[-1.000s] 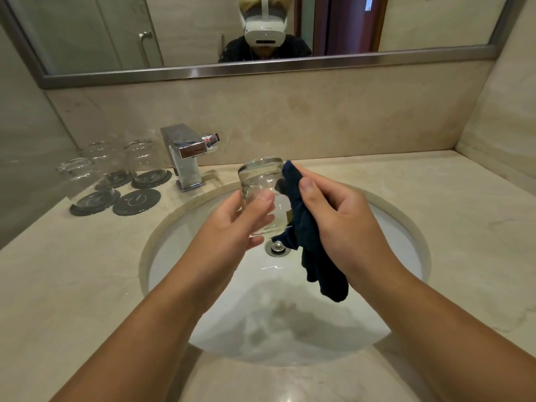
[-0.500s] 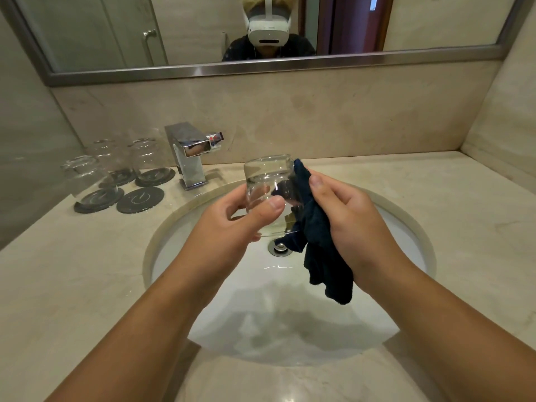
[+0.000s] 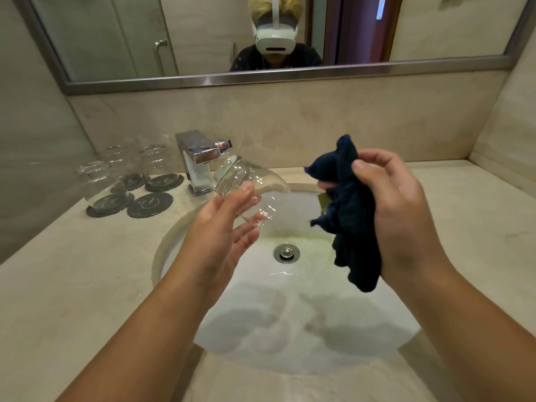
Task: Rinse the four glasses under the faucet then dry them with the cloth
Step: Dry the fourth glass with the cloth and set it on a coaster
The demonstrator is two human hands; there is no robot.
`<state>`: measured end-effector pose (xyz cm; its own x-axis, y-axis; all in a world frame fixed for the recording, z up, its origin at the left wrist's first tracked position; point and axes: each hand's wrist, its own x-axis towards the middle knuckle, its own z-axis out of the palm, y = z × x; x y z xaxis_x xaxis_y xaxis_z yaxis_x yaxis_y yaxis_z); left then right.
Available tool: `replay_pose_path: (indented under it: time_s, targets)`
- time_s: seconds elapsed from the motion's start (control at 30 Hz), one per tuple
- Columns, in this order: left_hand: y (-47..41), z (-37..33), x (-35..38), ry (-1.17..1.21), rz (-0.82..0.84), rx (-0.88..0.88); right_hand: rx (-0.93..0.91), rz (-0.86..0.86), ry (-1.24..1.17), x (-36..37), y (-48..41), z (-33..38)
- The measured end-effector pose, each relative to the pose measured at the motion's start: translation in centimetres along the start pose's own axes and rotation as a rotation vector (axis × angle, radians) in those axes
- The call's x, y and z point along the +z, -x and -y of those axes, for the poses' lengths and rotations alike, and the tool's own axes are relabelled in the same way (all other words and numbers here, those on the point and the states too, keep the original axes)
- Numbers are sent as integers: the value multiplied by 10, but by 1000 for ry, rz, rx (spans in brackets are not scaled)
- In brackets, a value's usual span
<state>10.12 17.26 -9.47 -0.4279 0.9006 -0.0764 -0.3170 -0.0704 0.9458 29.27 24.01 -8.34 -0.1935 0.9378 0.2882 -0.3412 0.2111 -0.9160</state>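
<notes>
My left hand holds a clear glass between thumb and fingers, tilted on its side above the sink basin, just right of the chrome faucet. A crumpled dark blue cloth hangs from my right hand, which grips it over the basin's right half, apart from the glass. No water runs from the faucet. Three more glasses stand upside down on dark round coasters at the far left of the counter.
A fourth dark coaster lies bare beside the three glasses. The drain sits mid-basin. The beige stone counter runs to a side wall on the right. A mirror hangs above the backsplash.
My right hand has pulled the cloth off the glass and moved right. My left hand has tipped the glass over toward the faucet, so the hands are now apart.
</notes>
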Motion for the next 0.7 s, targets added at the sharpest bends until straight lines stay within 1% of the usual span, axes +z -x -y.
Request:
replay_pose_path:
  time_s: [0.1,0.2,0.3,0.4,0.43,0.53,0.6,0.63,0.7]
  targets:
    - [1,0,0,37,-13,23,33,66,-5,6,8,1]
    - [3,1,2,47,3,26,40,95,62,15,17,-3]
    - [5,1,6,87,56,15,-61,85,219,23,24,-8]
    - [6,3,10,62,101,36,-243,66,369,28,27,-16]
    - [5,5,9,41,113,53,-280,48,390,28,27,-20]
    - [7,10,9,-31,165,121,-321,-12,344,29,27,-23]
    - [10,11,9,-95,209,189,-374,-32,418,28,26,-23]
    - [11,11,10,-123,219,224,-370,-29,430,27,26,-23]
    - [12,11,9,-164,232,283,-270,19,343,25,23,-24]
